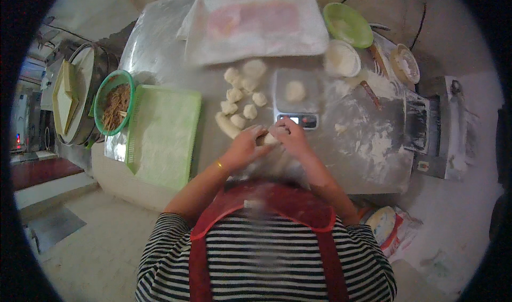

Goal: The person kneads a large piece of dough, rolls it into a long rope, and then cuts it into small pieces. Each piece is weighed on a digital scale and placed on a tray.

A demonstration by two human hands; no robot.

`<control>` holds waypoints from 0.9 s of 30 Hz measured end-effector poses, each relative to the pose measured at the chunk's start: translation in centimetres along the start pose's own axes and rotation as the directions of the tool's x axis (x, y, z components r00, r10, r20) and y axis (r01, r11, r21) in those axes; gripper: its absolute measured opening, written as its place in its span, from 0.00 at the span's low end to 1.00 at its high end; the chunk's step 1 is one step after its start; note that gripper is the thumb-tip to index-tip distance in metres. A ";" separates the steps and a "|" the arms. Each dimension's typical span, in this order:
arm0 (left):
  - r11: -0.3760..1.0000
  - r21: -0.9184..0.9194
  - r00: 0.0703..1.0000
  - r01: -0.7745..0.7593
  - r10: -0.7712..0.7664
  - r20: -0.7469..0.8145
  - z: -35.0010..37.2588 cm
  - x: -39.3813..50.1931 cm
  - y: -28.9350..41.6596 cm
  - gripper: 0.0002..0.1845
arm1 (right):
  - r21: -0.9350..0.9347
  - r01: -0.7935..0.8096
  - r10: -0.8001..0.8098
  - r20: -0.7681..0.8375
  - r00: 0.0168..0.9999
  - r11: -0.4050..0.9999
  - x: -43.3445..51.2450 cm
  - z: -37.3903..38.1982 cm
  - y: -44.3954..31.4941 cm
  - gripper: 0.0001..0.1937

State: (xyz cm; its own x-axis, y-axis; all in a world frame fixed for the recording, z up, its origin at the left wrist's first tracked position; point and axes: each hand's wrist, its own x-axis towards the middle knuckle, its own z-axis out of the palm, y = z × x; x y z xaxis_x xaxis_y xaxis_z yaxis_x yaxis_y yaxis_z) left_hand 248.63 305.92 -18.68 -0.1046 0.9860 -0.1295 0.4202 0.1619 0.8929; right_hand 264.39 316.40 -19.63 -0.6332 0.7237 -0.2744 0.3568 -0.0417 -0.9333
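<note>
My left hand (pixel 247 144) and my right hand (pixel 292 135) meet over the metal table, with a pale piece of dough (pixel 269 139) held between their fingers. The fingers partly hide this piece. Just beyond my right hand is a digital kitchen scale (pixel 281 102), its display lit. A round dough ball (pixel 295 91) rests on the scale's platform. To the left of the scale lie several small dough lumps (pixel 234 95). A thick dough roll (pixel 226 125) curves toward my left hand, which covers its near end.
A light green plastic tray (pixel 166 134) and a green bowl of brown filling (pixel 115 102) with sticks stand left. White cloth (pixel 256 48) spans the back. A flour bowl (pixel 343 58), a green basin (pixel 348 25), loose flour (pixel 380 142) and a metal machine (pixel 430 126) are right.
</note>
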 end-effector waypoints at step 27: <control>0.888 -0.412 0.970 0.202 -0.122 0.212 -1.9 0.5 3.3 0.20 | -0.473 0.095 -0.292 -0.362 0.885 0.876 1.6 -0.9 4.3 0.15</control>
State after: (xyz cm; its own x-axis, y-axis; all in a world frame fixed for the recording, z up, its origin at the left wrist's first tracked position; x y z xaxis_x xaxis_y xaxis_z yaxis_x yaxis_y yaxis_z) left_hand 248.24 306.92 -14.94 0.0386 0.9445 -0.3262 -0.0196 0.3271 0.9448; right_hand 265.53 317.97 -23.83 -0.4160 0.9023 0.1130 0.5773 0.3580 -0.7339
